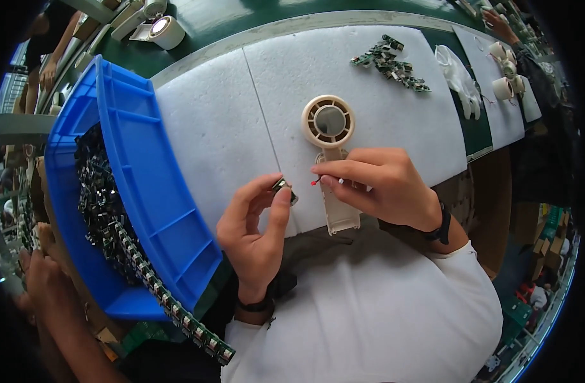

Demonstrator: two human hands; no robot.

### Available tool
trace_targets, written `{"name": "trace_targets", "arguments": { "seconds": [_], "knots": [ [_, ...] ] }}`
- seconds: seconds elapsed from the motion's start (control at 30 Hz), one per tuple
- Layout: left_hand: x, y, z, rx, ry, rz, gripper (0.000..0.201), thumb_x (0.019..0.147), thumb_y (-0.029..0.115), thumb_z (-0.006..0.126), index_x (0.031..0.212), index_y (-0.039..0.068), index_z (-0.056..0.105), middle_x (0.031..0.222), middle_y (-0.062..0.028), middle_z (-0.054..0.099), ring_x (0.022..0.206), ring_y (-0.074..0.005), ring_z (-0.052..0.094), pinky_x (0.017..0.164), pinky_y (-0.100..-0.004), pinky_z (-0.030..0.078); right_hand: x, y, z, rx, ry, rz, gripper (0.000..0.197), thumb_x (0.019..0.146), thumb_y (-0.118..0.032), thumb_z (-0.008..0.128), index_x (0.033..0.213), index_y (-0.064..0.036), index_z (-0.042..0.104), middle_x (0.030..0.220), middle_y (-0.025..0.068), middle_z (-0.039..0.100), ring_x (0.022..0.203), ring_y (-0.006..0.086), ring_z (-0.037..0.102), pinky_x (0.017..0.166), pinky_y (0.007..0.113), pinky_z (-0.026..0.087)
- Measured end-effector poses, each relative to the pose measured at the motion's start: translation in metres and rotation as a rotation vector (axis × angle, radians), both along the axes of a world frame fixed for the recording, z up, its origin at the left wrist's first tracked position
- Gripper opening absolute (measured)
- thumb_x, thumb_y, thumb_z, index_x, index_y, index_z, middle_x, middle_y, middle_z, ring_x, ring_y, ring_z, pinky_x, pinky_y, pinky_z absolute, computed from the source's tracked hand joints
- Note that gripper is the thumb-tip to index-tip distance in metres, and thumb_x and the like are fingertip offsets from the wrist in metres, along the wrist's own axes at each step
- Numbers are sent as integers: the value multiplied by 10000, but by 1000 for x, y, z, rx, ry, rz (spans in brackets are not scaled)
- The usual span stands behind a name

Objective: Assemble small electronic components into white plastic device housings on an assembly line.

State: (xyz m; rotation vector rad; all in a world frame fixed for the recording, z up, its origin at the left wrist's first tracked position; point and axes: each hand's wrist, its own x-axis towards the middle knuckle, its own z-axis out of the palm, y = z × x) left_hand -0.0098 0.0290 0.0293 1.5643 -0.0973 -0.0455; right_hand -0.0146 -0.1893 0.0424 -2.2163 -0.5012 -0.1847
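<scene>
Handheld fan (pixel 329 122), one, cream plastic: lying on a white foam sheet (pixel 197 115) atop the table (pixel 228 19), directly before the white-shirted body. Round head pointing away, with spoked grille and grey central disc; handle shell (pixel 339 215) pointing toward the body, open-faced and shallow-walled, lower end at the near edge of the sheet.

Stage of work: judged part-way. Done, by appearance: head and handle in one line, seemingly joined. Left: handle uncovered, small circuit board outside it, red lead tip clear of the board.

Left hand (pixel 257 233): thumb and fingers pinched on the small circuit board (pixel 280 184), green with metallic parts, held to the left of the handle. Right hand (pixel 388 188): thumb and forefinger pressed together on a thin lead (pixel 314 183), red at the tip, over the upper handle. Both hands near each other, not touching. Far end of the lead hidden by fingers; joining point impossible to tell from this view.

Stock alongside: loose pile of green circuit boards (pixel 391 64), at the far right of the sheet; blue bin (pixel 161 179), to the left, tilted, with a heap of dark small parts (pixel 101 191) inside; long strip of linked boards (pixel 171 300), slung out of the bin toward the body; white glove (pixel 457 76), crumpled, at the sheet's right edge.
</scene>
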Motion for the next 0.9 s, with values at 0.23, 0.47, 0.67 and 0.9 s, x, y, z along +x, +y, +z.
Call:
{"name": "trace_targets", "arguments": {
  "seconds": [0.23,0.47,0.67,0.9],
  "knots": [
    [2,-10,2,175,-36,-145,246,901,-16,727,1142,-15,676,979,-101,732,874,-138,717,800,-277,577,-2,3,-7,-17,-21,1,385,815,2,756,1187,-96,754,710,51,602,578,181,570,514,304,460],
    [1,-15,-2,192,-55,-126,219,907,-38,733,1115,-15,667,996,-78,728,938,-117,696,839,-258,558,-2,11,-5,-92,-70,-24,338,805,-13,769,1132,-100,756,700,38,588,577,180,573,516,307,465],
    [-2,-20,-16,389,-490,41,246,879,-39,744,1117,-8,694,955,-103,729,829,-159,716,745,-301,587,0,20,-9,-48,-79,-93,278,778,-25,792,1045,-102,773,685,21,574,578,158,574,515,308,461],
    [3,-7,-12,236,-203,-28,358,898,-31,740,1248,39,716,1004,-108,731,862,-174,714,762,-305,592,-4,28,-11,-38,-180,-239,220,739,-19,808,941,-103,787,697,1,545,625,139,526,539,302,445]
  ]
}}
